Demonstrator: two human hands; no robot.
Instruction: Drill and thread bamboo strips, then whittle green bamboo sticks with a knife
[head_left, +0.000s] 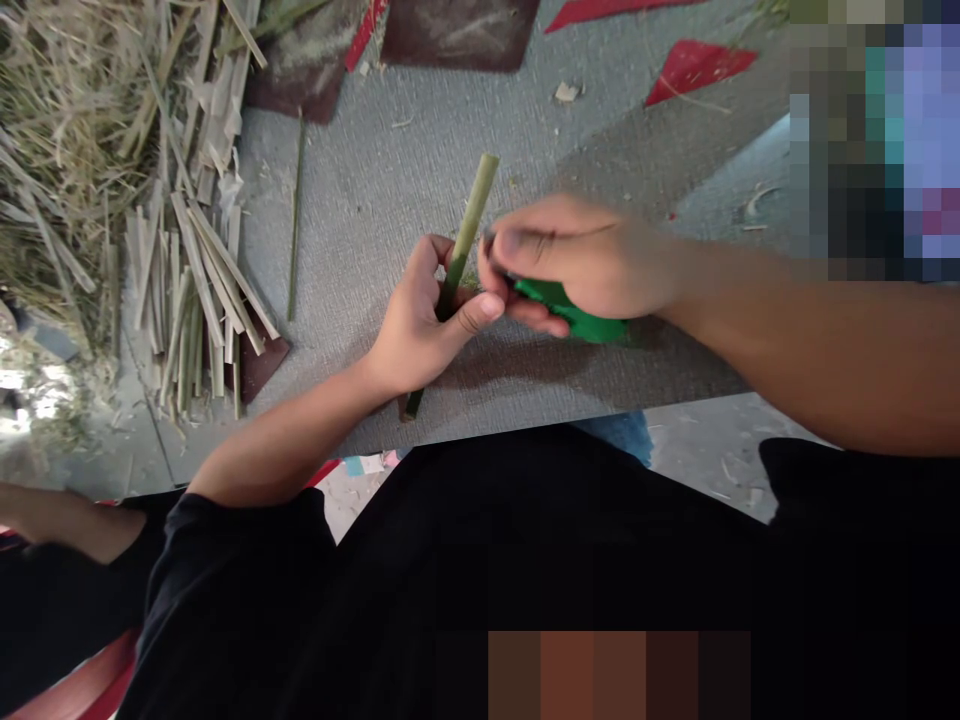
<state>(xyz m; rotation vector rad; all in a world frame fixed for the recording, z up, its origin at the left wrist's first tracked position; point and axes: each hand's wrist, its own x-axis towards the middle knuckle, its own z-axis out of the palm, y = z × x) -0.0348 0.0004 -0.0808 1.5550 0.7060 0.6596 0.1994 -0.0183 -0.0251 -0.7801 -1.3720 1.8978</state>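
Note:
A green stalk (pixel 473 215), paler at its upper end, slants across the grey table. My left hand (pixel 424 325) is wrapped round its middle, with the thumb pointing right; the stalk's dark lower end shows below the wrist. Just right of it, my right hand (pixel 574 258) is closed on a green-handled tool (pixel 596 326). A small dark part of that tool shows near the fingertips, and its working end is hidden or too blurred to make out. The fingertips of my right hand are close beside the stalk and my left thumb.
Cut strips (pixel 180 310) and a heap of shredded fibres (pixel 67 130) cover the left of the table (pixel 352 200). One thin strip (pixel 295 220) lies apart. Brown sheets (pixel 459 35) and red pieces (pixel 694 70) lie at the far side. Another person's arm (pixel 71 520) is at lower left.

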